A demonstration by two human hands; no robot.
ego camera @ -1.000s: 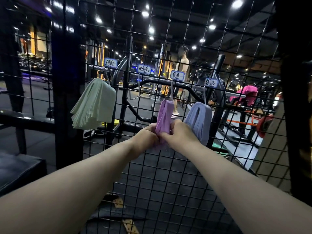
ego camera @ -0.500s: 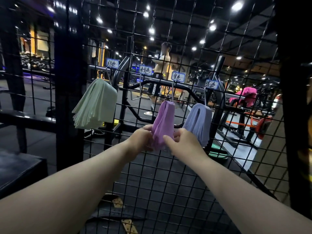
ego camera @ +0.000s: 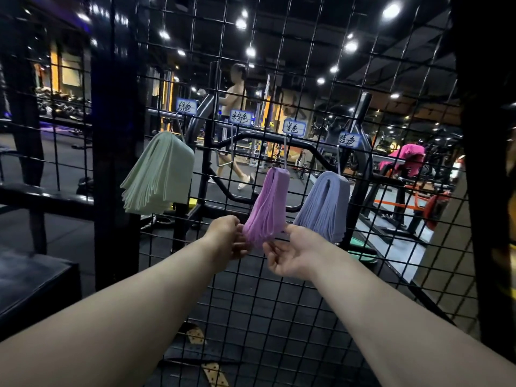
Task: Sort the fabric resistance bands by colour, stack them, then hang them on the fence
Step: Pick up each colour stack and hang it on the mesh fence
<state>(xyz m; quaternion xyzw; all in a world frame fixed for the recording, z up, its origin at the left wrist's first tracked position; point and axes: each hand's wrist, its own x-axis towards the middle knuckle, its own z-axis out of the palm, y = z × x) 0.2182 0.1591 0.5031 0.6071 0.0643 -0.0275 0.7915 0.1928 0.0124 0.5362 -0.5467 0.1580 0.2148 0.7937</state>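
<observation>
Three stacks of bands hung on the wire fence point(ego camera: 279, 289), each from a metal hook under a small handwritten label. Green stack point(ego camera: 159, 176) at far left, fanned out and tilted. Purple stack point(ego camera: 267, 204) right of centre, blue stack point(ego camera: 325, 203) just beside it on the right, the two nearly touching at their lower edges. Between green and purple, one hook point(ego camera: 227, 153) carried nothing, its label point(ego camera: 240, 117) above it.

Both hands were at the bottom of the purple stack. Left hand point(ego camera: 227, 238) was curled, its fingertips pinching the stack's lower left edge. Right hand point(ego camera: 290, 254) was turned palm up, fingers loosely bent, fingertips touching the loose ends at the lower right; whether it actually gripped them could not be told. The purple bands splayed out at the bottom between the two hands.

Behind the fence: dim gym floor, black machine frames, ceiling spotlights. A person point(ego camera: 233, 127) in shorts was mid-stride beyond the mesh. Pink cloth point(ego camera: 406, 157) was draped on equipment at far right.
</observation>
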